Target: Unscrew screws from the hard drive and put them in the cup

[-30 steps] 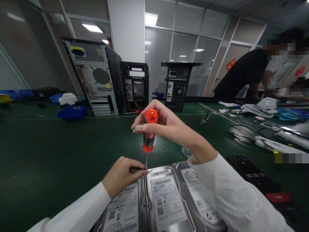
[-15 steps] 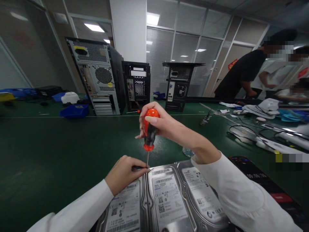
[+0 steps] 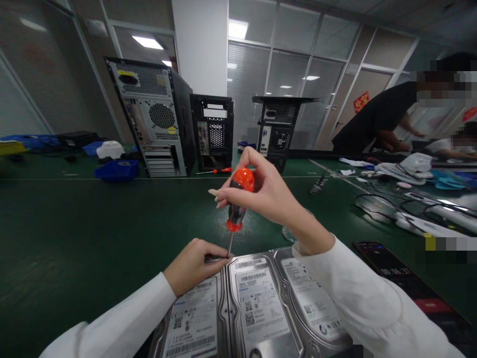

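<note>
My right hand (image 3: pixel 266 191) is closed around the red and black handle of a screwdriver (image 3: pixel 235 216). Its thin shaft slants down to the far edge of the hard drives, between the left and middle ones. At that tip the thumb and forefinger of my left hand (image 3: pixel 196 266) come together; whatever they pinch is hidden. Under my left hand lies the left hard drive (image 3: pixel 196 318). Beside it sit the middle hard drive (image 3: pixel 261 303) and the right hard drive (image 3: pixel 313 298), all label side up.
Three computer cases (image 3: pixel 160 114) stand along the back. A second screwdriver (image 3: pixel 219 170) lies before them, near a blue tray (image 3: pixel 117 170). At right are a phone (image 3: pixel 395 271) showing a timer, cables and white parts (image 3: pixel 410 219). A person in black (image 3: pixel 376 114) leans beyond.
My right hand has turned about the screwdriver handle, its wrist higher and fingers shifted. The handle leans slightly further right. My left hand has stayed at the tip.
</note>
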Motion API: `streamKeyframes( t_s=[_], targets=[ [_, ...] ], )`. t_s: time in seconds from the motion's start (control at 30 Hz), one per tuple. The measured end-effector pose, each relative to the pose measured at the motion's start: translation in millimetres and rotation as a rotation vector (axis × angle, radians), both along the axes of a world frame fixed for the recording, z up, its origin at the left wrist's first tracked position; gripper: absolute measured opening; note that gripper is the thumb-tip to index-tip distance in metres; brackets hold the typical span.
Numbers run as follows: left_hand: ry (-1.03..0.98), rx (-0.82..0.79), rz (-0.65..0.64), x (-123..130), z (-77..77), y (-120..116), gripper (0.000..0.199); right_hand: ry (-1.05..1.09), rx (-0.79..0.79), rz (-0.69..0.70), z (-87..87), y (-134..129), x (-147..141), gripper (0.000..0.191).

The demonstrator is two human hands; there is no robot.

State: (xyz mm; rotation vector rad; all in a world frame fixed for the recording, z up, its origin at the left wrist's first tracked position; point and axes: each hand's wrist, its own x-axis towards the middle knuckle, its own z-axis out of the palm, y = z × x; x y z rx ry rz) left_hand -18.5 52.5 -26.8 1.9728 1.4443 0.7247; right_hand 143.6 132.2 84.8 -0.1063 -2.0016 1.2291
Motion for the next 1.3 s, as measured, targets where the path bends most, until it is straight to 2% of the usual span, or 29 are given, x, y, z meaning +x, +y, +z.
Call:
streamKeyframes(
  t_s=[0.13, 0.27, 0.43, 0.53, 0.63, 0.73, 0.87, 1.13, 1.2, 1.3],
  targets=[
    [-0.021, 0.081, 0.112, 3, 3.8, -2, 0.022, -0.011, 0.055, -0.085, -0.4, -3, -3, 0.04],
    [-0.038, 0.143, 0.208, 6, 2.6, -3, 0.032, -0.066, 0.202, -0.131, 2.3, -4, -2, 0.029],
    [-0.064, 0.148, 0.205, 6, -1.4, -4, 0.034, -0.248, 0.224, 0.072, 19.9, -8, 2, 0.013],
    [-0.056, 0.137, 0.194, 6, -2.0, -4, 0.031, -0.356, 0.26, 0.165, 31.4, -6, 2, 0.019],
    [-0.054, 0.119, 0.192, 6, -0.7, -4, 0.03, -0.307, 0.386, 0.19, 37.1, -2, 3, 0.018],
    [-0.057, 0.11, 0.19, 7, 1.2, -4, 0.03, -0.255, 0.529, 0.139, 40.3, 2, 3, 0.018],
    [-0.072, 0.084, 0.184, 6, 2.0, -4, 0.026, -0.303, 0.639, 0.081, 46.1, 2, 4, 0.016],
    [-0.091, 0.085, 0.143, 4, 0.3, -3, 0.02, -0.361, 1.006, -0.245, 43.4, -4, -1, 0.04],
    [-0.089, 0.084, 0.138, 3, 0.8, -3, 0.022, -0.391, 1.007, -0.245, 43.5, -6, -1, 0.04],
    [-0.102, 0.078, 0.127, 2, 2.1, -3, 0.021, -0.471, 0.876, -0.121, 49.1, -7, 2, 0.015]
  ],
)
